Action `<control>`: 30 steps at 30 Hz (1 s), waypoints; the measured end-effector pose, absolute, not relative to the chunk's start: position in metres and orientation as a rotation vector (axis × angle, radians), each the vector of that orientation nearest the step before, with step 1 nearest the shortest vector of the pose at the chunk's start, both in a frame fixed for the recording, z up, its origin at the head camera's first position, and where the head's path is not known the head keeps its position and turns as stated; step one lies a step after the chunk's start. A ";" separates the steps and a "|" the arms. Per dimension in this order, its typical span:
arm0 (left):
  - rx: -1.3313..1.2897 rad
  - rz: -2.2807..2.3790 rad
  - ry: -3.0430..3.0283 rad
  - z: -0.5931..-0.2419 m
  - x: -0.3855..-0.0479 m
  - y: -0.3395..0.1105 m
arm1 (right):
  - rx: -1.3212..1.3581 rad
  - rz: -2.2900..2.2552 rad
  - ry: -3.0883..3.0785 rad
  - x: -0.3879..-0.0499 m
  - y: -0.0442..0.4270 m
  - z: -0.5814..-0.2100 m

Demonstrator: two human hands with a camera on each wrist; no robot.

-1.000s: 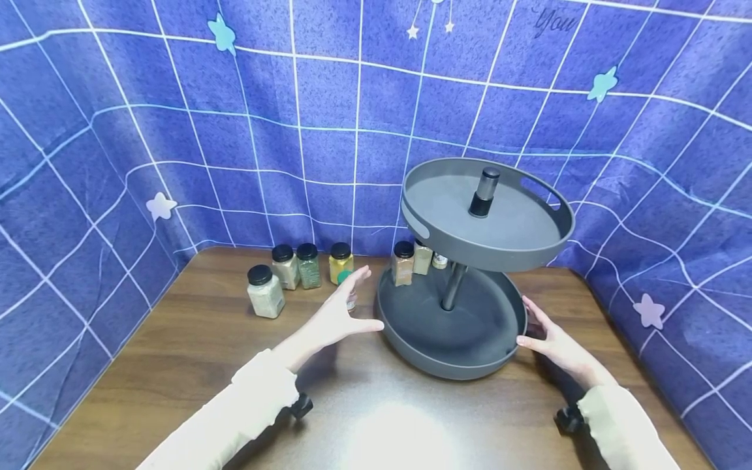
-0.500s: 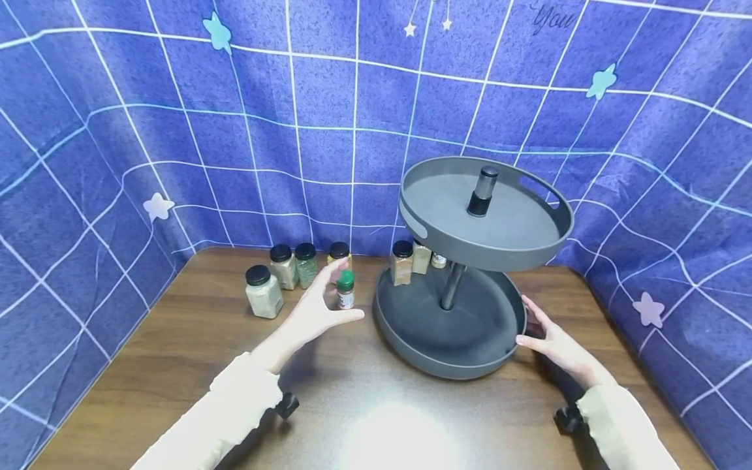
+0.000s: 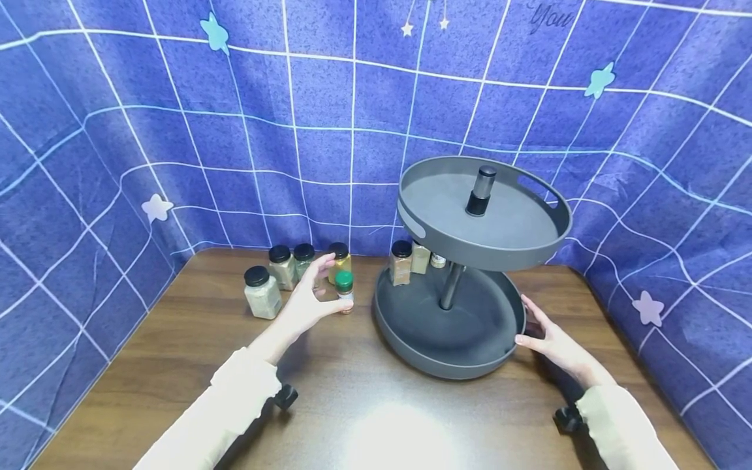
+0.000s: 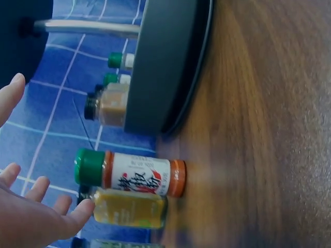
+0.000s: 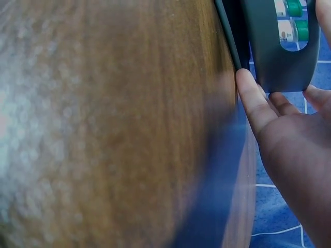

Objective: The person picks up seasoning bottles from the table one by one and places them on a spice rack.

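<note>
My left hand [image 3: 301,305] is spread beside a small spice jar with a green cap [image 3: 344,287], its thumb reaching across in front. In the left wrist view this jar [image 4: 142,173] has a white label and reddish contents; fingers and thumb stand apart from it. My right hand [image 3: 552,343] rests its fingertips and thumb against the outer wall of the lower tray [image 3: 431,367] of a dark grey two-tier rack. Seen from the right wrist, the fingers [image 5: 253,98] lie along that tray's side, fairly straight.
Behind the green-capped jar stands a yellow spice jar [image 3: 339,261]. Several black-lidded jars, including a white-filled one [image 3: 263,297], are farther left. Inside the lower tray, an orange-brown jar [image 3: 401,264] stands with others. The upper tray [image 3: 517,225] overhangs the lower one.
My left hand has drawn back leftward from the rack, uncovering the green-capped jar, and its thumb now overlaps the jar's lower part. My right hand stays at the tray.
</note>
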State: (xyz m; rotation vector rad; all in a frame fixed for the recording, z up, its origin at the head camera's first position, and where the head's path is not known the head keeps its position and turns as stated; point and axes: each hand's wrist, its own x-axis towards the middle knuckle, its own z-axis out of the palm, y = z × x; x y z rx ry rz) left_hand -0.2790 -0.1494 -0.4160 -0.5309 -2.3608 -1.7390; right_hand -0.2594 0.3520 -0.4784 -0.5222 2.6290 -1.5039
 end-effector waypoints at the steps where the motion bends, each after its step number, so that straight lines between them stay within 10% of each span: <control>1: -0.522 -1.750 -2.352 -0.418 -0.281 -0.150 | -0.521 -1.503 2.633 -0.259 0.352 -0.478; 30: -0.299 -2.023 -2.289 -0.464 -0.323 -0.148 | -0.536 -1.508 2.625 -0.254 0.347 -0.472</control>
